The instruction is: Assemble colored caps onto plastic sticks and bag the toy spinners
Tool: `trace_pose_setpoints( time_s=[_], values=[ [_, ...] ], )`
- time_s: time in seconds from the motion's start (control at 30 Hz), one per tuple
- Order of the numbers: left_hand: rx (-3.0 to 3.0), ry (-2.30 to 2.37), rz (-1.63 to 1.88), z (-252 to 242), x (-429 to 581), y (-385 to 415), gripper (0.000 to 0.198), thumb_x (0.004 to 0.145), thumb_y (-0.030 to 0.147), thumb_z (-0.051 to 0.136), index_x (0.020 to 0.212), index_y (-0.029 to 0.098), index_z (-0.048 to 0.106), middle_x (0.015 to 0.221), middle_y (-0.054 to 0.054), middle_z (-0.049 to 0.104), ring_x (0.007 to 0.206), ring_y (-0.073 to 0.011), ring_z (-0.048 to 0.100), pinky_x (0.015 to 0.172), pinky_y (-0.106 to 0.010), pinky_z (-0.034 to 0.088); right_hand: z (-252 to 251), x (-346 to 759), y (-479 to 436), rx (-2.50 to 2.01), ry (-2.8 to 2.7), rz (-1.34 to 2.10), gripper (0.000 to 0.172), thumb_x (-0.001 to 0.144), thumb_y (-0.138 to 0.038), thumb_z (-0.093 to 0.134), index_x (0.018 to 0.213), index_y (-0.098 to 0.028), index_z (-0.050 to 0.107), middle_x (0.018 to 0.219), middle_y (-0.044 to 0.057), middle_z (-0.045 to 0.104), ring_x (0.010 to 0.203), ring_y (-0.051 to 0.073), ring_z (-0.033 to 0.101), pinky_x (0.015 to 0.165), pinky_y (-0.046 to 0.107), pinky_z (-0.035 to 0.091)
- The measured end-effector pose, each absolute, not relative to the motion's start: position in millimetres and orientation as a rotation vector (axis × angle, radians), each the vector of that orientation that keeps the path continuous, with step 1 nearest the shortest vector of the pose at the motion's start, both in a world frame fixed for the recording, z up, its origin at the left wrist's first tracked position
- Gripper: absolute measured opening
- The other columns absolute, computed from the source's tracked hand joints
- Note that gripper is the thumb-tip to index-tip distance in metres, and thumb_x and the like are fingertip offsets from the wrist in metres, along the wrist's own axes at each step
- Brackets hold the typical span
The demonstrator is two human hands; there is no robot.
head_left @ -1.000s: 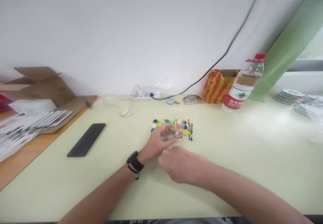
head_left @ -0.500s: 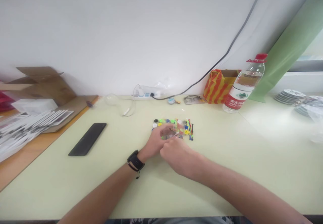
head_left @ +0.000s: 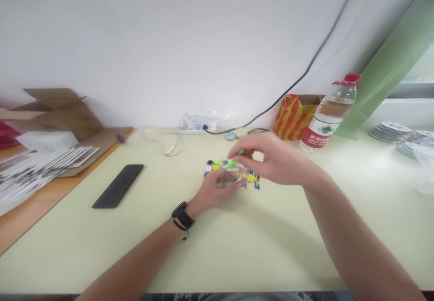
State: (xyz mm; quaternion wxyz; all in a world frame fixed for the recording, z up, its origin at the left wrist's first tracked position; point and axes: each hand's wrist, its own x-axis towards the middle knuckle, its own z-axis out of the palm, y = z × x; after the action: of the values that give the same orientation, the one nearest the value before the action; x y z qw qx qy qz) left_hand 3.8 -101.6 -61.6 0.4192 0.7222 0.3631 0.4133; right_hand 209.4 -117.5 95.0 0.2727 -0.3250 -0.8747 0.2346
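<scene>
A heap of small coloured plastic pieces (head_left: 224, 165), round buttons and thin sticks, lies in the middle of the pale green table (head_left: 237, 246). My left hand (head_left: 212, 190), with a black watch on the wrist, rests on the near edge of the heap, fingers curled around a clear piece among them. My right hand (head_left: 271, 158) hovers above the heap, thumb and forefinger pinched on a small green piece (head_left: 240, 152).
A black phone (head_left: 118, 185) lies to the left. Cardboard and stacked papers (head_left: 40, 165) fill the far left. At the back stand a power strip (head_left: 195, 124), a striped bag (head_left: 291, 116) and a water bottle (head_left: 327, 118). Stacked discs (head_left: 389, 130) sit far right.
My right hand has risen from beside the left hand and moved up and right, above the heap, now pinching a green piece. The left hand stays on the heap.
</scene>
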Motion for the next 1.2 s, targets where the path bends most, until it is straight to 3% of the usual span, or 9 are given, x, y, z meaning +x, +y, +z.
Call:
trace_pose_setpoints(
  time_s=[0.1,0.2,0.37,0.57,0.67,0.77,0.93,1.2],
  values=[
    [1.763,0.84,1.022,-65.9,5.8,-100.8,0.036,0.089,0.037,0.077,0.119,0.02,0.069,0.115,-0.009,0.076,0.103,-0.0251,0.074,0.097,-0.04,0.058,91.7,219.0,-109.0,-1.029,-2.212,0.513,0.018,0.091,-0.017,0.057,0.106,-0.02,0.068,0.091,0.004,0.073,0.077,0.017,0.065,0.068,0.027,0.048],
    [1.755,0.857,1.048,-67.7,5.9,-100.6,0.042,0.087,0.037,0.079,0.123,0.021,0.067,0.119,-0.009,0.075,0.105,-0.0245,0.073,0.098,-0.039,0.058,86.5,218.2,-104.0,-1.089,-2.185,0.423,0.007,0.091,-0.019,0.057,0.094,-0.02,0.064,0.085,0.003,0.072,0.074,0.017,0.064,0.067,0.027,0.045],
    [1.775,0.891,1.037,-66.4,5.1,-102.3,0.04,0.087,0.039,0.078,0.121,0.02,0.068,0.119,-0.01,0.075,0.105,-0.0248,0.072,0.097,-0.04,0.057,80.9,208.2,-103.9,-1.149,-2.23,0.37,0.014,0.094,-0.02,0.05,0.096,-0.02,0.064,0.074,0.002,0.067,0.065,0.016,0.057,0.062,0.027,0.038],
    [1.925,1.081,1.041,-70.4,2.0,-99.1,0.026,0.086,0.044,0.076,0.084,0.02,0.07,0.076,-0.003,0.07,0.073,-0.0206,0.065,0.067,-0.033,0.052,66.6,190.2,-107.3,-1.224,-2.391,0.378,0.023,0.09,-0.012,0.044,0.093,-0.02,0.065,0.074,0.0,0.063,0.067,0.015,0.05,0.061,0.027,0.029],
    [1.961,1.107,1.052,-69.7,1.9,-97.7,0.026,0.087,0.042,0.073,0.077,0.019,0.067,0.075,-0.002,0.068,0.07,-0.0194,0.059,0.061,-0.032,0.046,59.8,181.5,-107.0,-1.247,-2.367,0.438,0.022,0.089,-0.012,0.045,0.096,-0.02,0.064,0.076,0.0,0.066,0.067,0.014,0.051,0.062,0.026,0.03],
    [1.946,1.071,1.072,-65.9,3.0,-98.6,0.02,0.088,0.039,0.072,0.092,0.02,0.071,0.083,-0.002,0.071,0.074,-0.0191,0.059,0.065,-0.031,0.046,55.7,178.0,-106.3,-1.309,-2.357,0.446,0.02,0.091,-0.013,0.045,0.094,-0.02,0.063,0.076,0.001,0.066,0.067,0.015,0.052,0.06,0.027,0.029],
    [1.932,1.037,1.041,-59.0,4.7,-102.0,0.028,0.087,0.04,0.075,0.107,0.021,0.071,0.094,-0.004,0.074,0.083,-0.021,0.065,0.072,-0.032,0.052,58.7,182.2,-105.6,-1.379,-2.382,0.222,0.02,0.095,-0.018,0.045,0.079,-0.02,0.058,0.075,0.002,0.064,0.065,0.015,0.049,0.061,0.028,0.027],
    [1.71,0.841,1.058,-55.0,5.9,-105.2,0.042,0.091,0.04,0.074,0.127,0.022,0.066,0.119,-0.011,0.074,0.111,-0.028,0.071,0.098,-0.042,0.057,79.6,207.3,-103.5,-1.229,-2.401,0.311,0.033,0.102,-0.033,0.044,0.076,-0.02,0.059,0.066,-0.002,0.056,0.058,0.013,0.044,0.059,0.028,0.029]
  ],
)
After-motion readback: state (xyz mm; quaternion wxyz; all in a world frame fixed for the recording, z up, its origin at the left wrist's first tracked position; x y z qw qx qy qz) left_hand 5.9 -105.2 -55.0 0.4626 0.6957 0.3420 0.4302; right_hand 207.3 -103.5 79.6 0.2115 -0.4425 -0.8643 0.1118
